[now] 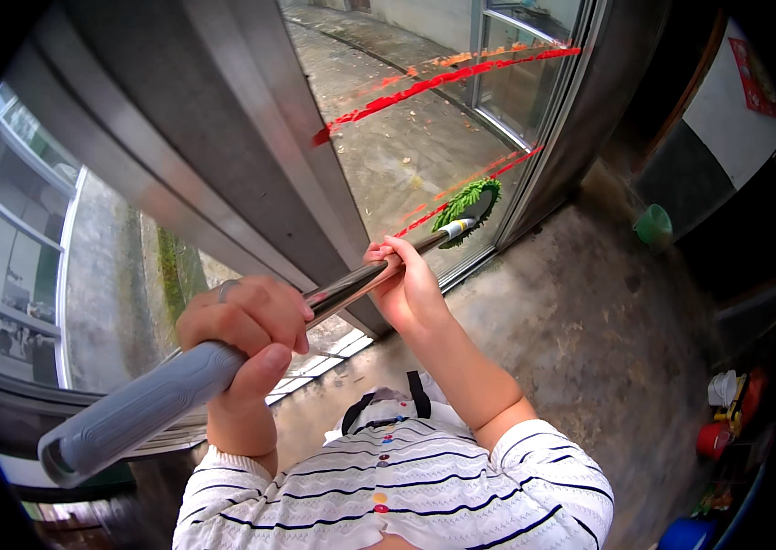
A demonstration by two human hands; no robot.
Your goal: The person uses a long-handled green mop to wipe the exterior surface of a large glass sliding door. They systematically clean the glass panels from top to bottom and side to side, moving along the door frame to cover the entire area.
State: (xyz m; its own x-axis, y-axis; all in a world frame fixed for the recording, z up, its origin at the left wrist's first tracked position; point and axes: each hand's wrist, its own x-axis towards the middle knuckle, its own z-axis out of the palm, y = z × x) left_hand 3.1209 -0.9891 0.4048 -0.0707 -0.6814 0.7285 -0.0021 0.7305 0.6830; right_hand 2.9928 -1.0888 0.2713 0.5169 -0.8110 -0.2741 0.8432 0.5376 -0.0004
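Note:
My left hand (246,328) is closed around the grey grip of a long mop handle (131,412), near its butt end. My right hand (406,284) grasps the shiny metal shaft (351,286) farther along. The pole runs up and right to a green fluffy mop head (468,209), which presses against the lower part of a glass door pane (406,137). A ring shows on a finger of my left hand.
A metal door frame (251,156) stands between two panes. Red streaks (425,87) cross the glass. The concrete floor (590,321) stretches right, with a green cup (654,225) near the wall and red and blue containers (713,440) at the lower right.

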